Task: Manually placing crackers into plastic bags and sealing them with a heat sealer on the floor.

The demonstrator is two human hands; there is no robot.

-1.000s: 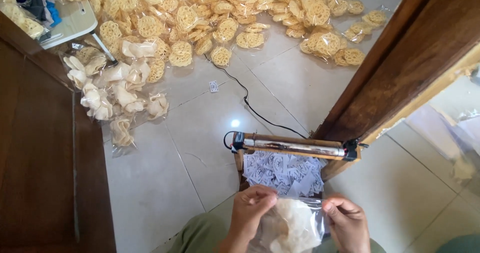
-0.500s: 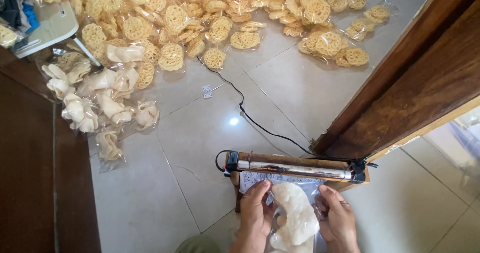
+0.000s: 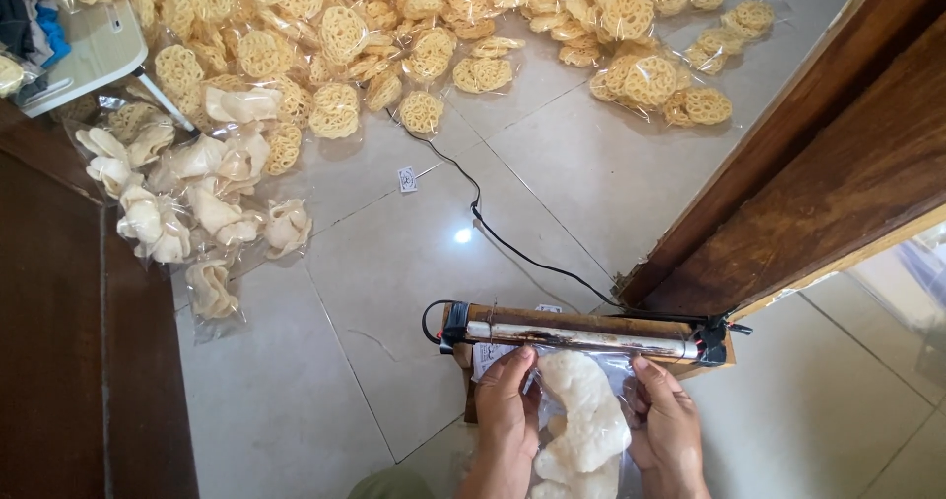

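A clear plastic bag of white puffed crackers lies in front of me, its open top laid against the bar of a heat sealer that sits on a small wooden base on the tiled floor. My left hand grips the bag's left edge just below the bar. My right hand grips its right edge. Both hands pull the bag's mouth flat along the bar.
A black cord runs from the sealer across the tiles. Several bags of round yellow lattice crackers cover the far floor; bags of white crackers lie at left. A wooden door frame stands right, dark wood left.
The bag of white crackers has been moved forward from near my lap until its top reaches the sealer bar. The view has tilted down and closer.
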